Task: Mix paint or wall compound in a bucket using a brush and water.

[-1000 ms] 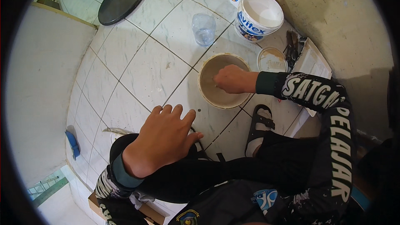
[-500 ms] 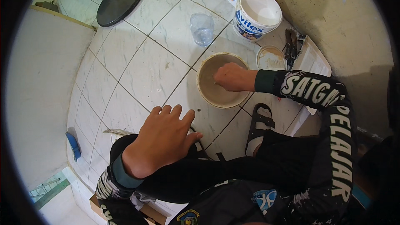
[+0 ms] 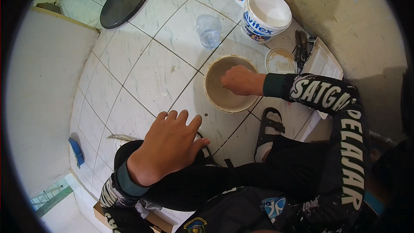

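Observation:
My right hand (image 3: 239, 80) is closed, low over the round bucket (image 3: 230, 104) of greyish, cloudy contents; a small bit of something shows under its fingers, too hidden to make out. My left hand (image 3: 170, 146) is open, palm down with fingers apart, over my left knee. Beyond the bucket stands a clear plastic container (image 3: 208, 32) with liquid in it. A round, stained lid (image 3: 280, 60) lies right of the bucket.
Two white paint pails (image 3: 263, 17) stand at the back by the wall (image 3: 353, 13). Dark tools (image 3: 301, 47) and a pale board (image 3: 323, 56) lean at the right. A dark curved object (image 3: 123, 2) lies at upper left, a blue object (image 3: 76, 152) at left. My sandal (image 3: 269, 129) is below the bucket.
My hands keep almost the same pose and place, my right hand still at the bucket; only very slight shifts show.

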Available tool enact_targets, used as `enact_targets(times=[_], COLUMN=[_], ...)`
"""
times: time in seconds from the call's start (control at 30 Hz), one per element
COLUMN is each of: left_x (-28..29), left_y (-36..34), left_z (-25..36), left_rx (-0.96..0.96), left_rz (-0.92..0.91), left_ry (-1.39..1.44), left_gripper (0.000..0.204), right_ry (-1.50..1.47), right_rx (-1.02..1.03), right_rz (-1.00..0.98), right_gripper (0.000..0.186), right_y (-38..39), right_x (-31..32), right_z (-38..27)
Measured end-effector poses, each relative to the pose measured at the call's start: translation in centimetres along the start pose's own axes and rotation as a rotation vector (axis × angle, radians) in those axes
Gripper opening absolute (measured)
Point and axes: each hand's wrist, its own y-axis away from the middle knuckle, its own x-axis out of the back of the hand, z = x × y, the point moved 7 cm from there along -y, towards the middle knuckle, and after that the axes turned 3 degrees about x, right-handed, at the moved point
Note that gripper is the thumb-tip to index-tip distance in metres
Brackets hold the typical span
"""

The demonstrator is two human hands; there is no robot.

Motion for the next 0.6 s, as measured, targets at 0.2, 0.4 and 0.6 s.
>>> enact_targets(times=[0.2, 0.4, 0.6], left_x=[-0.2, 0.0, 0.1], left_y=[0.0, 0.1, 0.0], left_z=[-0.1, 0.1, 0.0], left_rx=[0.012, 0.012, 0.009], left_rz=[-0.011, -0.010, -0.019], left_ry=[0.001, 0.001, 0.006], left_gripper=[0.053, 0.052, 0.053], right_ry=[0.040, 0.260, -0.056], right_rx=[0.063, 0.145, 0.036], right_rz=[-0.306, -0.101, -0.025], right_gripper=[0.011, 0.010, 0.010], right_y=[0.6, -0.2, 0.6], right_x=[-0.1, 1.0, -0.1], right_z=[-1.2, -0.7, -0.7])
